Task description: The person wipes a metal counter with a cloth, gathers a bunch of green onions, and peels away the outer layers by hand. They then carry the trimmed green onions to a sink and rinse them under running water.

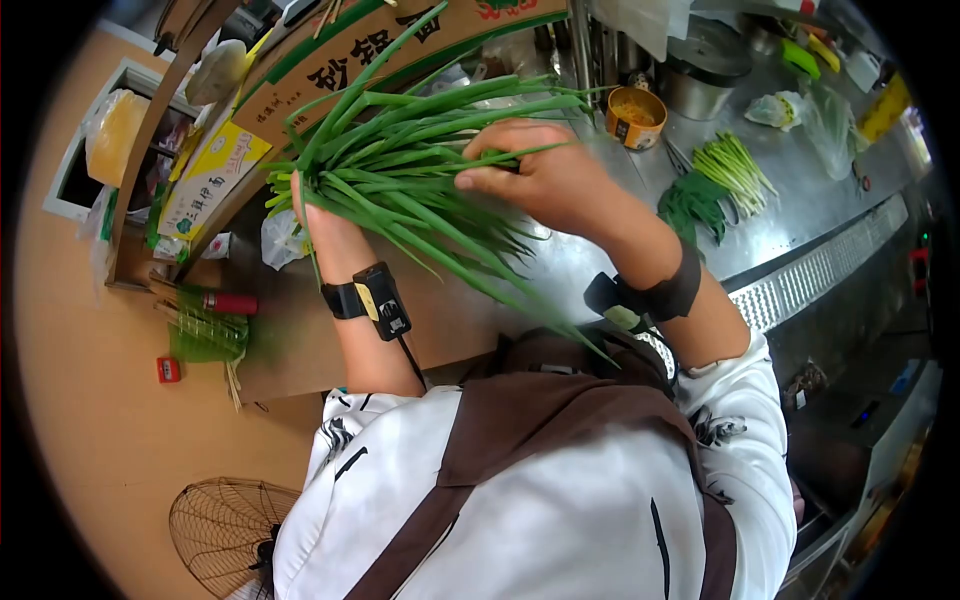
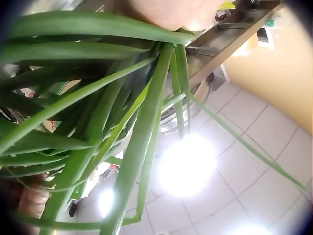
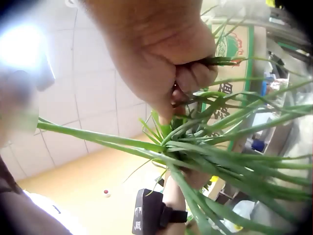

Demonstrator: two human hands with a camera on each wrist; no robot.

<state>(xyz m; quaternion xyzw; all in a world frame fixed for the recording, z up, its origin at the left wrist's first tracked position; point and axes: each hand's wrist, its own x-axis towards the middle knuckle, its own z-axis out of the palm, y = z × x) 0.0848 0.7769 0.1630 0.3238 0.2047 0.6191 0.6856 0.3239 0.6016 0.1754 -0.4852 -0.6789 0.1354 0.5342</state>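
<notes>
A large bunch of green scallions (image 1: 375, 185) fans out in front of the person's chest, its long leaves pointing right and down. The left hand (image 2: 171, 12) grips the bunch near its gathered end, where leaves hide most of the fingers in the head view. Above the leaves, the right hand (image 1: 540, 170) pinches a few strands between thumb and curled fingers. In the right wrist view, the right hand (image 3: 161, 63) is close over the gathered part, with leaves passing through its fist.
On the metal counter (image 1: 690, 150) at right lie pale green stalks (image 1: 735, 170) beside a dark green bundle (image 1: 693, 205). Behind them stand an orange tin (image 1: 635, 118) and a lidded pot (image 1: 705, 65). A printed cardboard box (image 1: 400, 60) edges the far side. A fan (image 1: 225, 530) stands lower left.
</notes>
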